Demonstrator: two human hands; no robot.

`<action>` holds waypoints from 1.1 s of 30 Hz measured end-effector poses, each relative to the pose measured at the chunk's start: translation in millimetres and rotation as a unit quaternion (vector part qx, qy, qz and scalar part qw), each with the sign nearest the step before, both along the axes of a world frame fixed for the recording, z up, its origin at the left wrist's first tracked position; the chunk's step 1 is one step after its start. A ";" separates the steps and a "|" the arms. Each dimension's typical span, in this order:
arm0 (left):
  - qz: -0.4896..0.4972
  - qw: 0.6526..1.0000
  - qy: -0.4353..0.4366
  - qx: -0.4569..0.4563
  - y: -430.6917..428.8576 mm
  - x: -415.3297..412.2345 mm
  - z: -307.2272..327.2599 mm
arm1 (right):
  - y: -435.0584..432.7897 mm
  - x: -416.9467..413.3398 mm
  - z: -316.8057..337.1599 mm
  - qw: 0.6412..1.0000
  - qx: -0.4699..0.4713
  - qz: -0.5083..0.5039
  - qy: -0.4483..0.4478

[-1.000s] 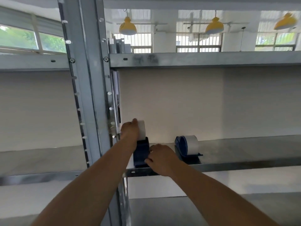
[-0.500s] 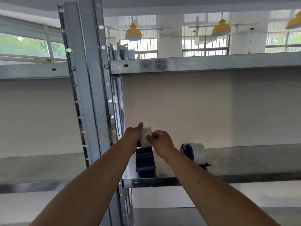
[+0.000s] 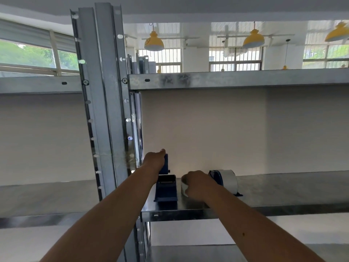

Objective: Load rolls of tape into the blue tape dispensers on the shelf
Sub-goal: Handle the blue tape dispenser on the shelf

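A blue tape dispenser [image 3: 166,190] stands on the metal shelf [image 3: 283,193] close to the upright post. My left hand [image 3: 154,160] grips its raised blue top part. My right hand [image 3: 198,184] holds a white roll of tape [image 3: 183,187] low over the shelf, just right of that dispenser. A second blue dispenser [image 3: 217,176] with a white roll [image 3: 229,179] in it stands right behind my right hand.
A grey steel upright [image 3: 105,110] rises just left of my left hand. Another shelf board [image 3: 236,79] runs overhead. A pale wall closes the back of the shelf. Bare shelf surface extends to the right.
The white roll has come down from above the left dispenser to shelf level on its right, now in my right hand alone. My left hand has shifted onto the dispenser's top.
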State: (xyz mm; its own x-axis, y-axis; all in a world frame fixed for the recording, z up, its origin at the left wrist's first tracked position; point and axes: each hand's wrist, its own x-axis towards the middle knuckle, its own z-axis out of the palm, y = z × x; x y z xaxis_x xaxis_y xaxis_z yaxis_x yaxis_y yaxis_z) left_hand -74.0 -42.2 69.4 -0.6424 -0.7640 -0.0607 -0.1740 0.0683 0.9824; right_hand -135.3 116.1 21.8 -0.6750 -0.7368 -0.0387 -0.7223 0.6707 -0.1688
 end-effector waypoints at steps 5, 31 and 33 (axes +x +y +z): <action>0.011 1.000 -0.002 0.001 2.4 3.9 0.8 | -0.5 9.8 16.3 0.990 -0.127 -0.029 0.059; 0.070 0.994 0.079 -0.012 30.4 27.9 -1.0 | -15.9 43.5 53.2 0.914 -0.405 -0.006 -0.014; 0.081 0.988 0.096 -0.092 40.5 35.7 5.1 | -11.1 46.8 55.3 0.893 -0.450 -0.012 -0.028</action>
State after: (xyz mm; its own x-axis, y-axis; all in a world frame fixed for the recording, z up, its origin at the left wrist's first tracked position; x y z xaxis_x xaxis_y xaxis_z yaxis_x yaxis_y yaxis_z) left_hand -38.3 -1.7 74.5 -0.4971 -0.8445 0.1992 -0.0093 0.2347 0.9720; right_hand -88.5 105.0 77.1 -0.7062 -0.4729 0.5268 -0.6832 0.2603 -0.6822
